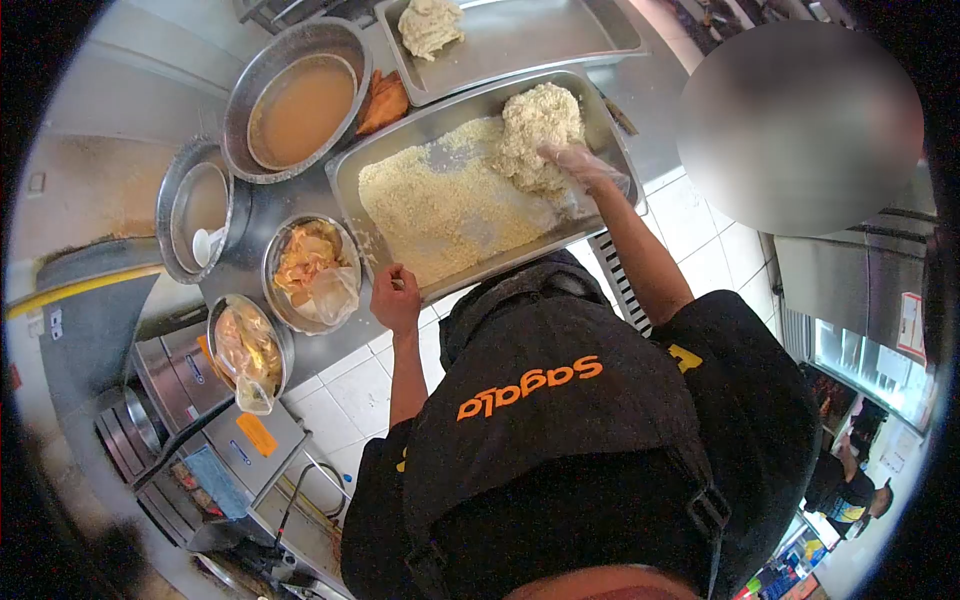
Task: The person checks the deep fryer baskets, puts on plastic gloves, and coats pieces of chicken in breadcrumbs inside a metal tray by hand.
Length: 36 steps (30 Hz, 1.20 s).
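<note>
My right hand (582,167), in a clear plastic glove, rests with outstretched fingers on the right side of a large crumb-coated piece (542,120). That piece sits at the right end of a deep metal tray (470,92), and what lies inside the coating is hidden. Pale loose crumbs (425,205) cover much of the tray's bottom. Bare, my left hand (396,292) is closed at the tray's near left corner, seemingly on its rim. A bowl of raw, yellowish pieces (308,258) with a plastic bag stands just left of it.
Behind lies a second tray (530,25) with a coated lump (430,27). Two basins, one of brown liquid (302,110) and one with a white scoop (205,245), stand left. Nearer is a bagged bowl (248,345). A person (848,490) is far right.
</note>
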Motion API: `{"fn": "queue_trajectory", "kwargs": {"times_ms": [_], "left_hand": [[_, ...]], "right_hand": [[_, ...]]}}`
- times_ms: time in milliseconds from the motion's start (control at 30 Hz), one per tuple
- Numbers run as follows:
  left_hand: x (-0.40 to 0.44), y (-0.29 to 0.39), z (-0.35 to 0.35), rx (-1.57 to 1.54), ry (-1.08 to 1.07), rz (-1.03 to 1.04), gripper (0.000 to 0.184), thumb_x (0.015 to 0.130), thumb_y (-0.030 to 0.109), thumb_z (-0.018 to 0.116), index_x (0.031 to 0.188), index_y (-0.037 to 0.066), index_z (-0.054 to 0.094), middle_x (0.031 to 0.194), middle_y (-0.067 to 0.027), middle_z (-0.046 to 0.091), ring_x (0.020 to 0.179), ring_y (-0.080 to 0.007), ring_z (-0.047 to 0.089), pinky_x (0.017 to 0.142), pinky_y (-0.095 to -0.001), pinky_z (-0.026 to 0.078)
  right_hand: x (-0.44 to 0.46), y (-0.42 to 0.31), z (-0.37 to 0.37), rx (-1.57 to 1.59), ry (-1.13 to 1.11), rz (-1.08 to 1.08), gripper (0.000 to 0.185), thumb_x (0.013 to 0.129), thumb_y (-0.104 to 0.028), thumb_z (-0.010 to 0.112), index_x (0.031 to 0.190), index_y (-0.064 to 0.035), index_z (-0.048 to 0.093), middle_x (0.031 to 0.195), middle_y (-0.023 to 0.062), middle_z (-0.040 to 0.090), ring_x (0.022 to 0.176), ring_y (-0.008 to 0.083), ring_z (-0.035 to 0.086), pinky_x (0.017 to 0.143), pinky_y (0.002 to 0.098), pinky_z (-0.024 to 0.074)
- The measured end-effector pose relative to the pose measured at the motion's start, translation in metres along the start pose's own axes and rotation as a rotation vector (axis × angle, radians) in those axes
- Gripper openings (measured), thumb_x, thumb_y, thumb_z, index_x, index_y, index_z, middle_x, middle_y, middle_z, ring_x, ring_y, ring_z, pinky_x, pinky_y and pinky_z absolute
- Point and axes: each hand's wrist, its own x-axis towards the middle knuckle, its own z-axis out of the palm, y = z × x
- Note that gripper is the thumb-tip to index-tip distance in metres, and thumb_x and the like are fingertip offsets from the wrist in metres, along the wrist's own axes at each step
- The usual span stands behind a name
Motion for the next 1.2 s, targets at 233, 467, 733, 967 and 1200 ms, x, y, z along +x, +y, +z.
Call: {"fn": "queue_trajectory", "kwargs": {"times_ms": [233, 467, 733, 967, 1200], "left_hand": [[0.003, 0.010, -0.007, 0.018, -0.027, 0.009, 0.006, 0.075, 0.010, 0.062, 0.081, 0.010, 0.062, 0.072, -0.0060, 0.062, 0.054, -0.0197, 0.058, 0.050, -0.0314, 0.046], [0.001, 0.004, -0.003, 0.019, 0.040, 0.052, 0.006, 0.073, 0.009, 0.063, 0.079, 0.010, 0.062, 0.070, -0.0067, 0.062, 0.052, -0.0201, 0.057, 0.049, -0.0324, 0.045], [0.002, 0.005, -0.003, 0.005, 0.053, 0.019, 0.008, 0.073, 0.010, 0.063, 0.080, 0.010, 0.062, 0.068, -0.0059, 0.061, 0.055, -0.0202, 0.058, 0.051, -0.0323, 0.046], [0.002, 0.005, -0.004, -0.001, 0.040, 0.031, 0.008, 0.073, 0.013, 0.063, 0.081, 0.011, 0.063, 0.070, -0.0056, 0.062, 0.057, -0.0211, 0.059, 0.053, -0.0332, 0.047], [0.001, 0.005, -0.004, -0.040, 0.038, -0.008, 0.010, 0.074, 0.016, 0.063, 0.082, 0.010, 0.064, 0.073, -0.0065, 0.064, 0.056, -0.0212, 0.059, 0.054, -0.0334, 0.047]], "right_hand": [[-0.031, -0.027, 0.036, -0.283, 0.097, -0.090, 0.077, 0.067, -0.051, 0.070, 0.116, 0.0056, 0.052, 0.084, 0.0153, 0.058, 0.086, 0.0269, 0.056, 0.081, 0.0419, 0.0438], [-0.053, -0.021, 0.093, -0.846, 0.379, -0.710, 0.088, 0.061, -0.043, 0.077, 0.128, -0.0039, 0.036, 0.099, 0.0147, 0.053, 0.099, 0.0304, 0.048, 0.086, 0.0459, 0.0413], [-0.040, -0.025, 0.086, -0.456, 0.162, -0.801, 0.084, 0.056, -0.033, 0.081, 0.128, -0.0151, 0.040, 0.113, 0.0175, 0.051, 0.113, 0.0368, 0.041, 0.094, 0.0457, 0.0350], [-0.048, -0.039, 0.086, -0.348, 0.122, -0.668, 0.074, 0.058, -0.022, 0.081, 0.123, -0.0128, 0.048, 0.110, 0.0200, 0.052, 0.106, 0.0360, 0.048, 0.093, 0.0435, 0.0393], [-0.048, -0.051, 0.073, -0.176, 0.170, -0.459, 0.070, 0.061, -0.028, 0.077, 0.120, -0.0015, 0.050, 0.108, 0.0197, 0.058, 0.098, 0.0304, 0.057, 0.083, 0.0395, 0.0474]]}}
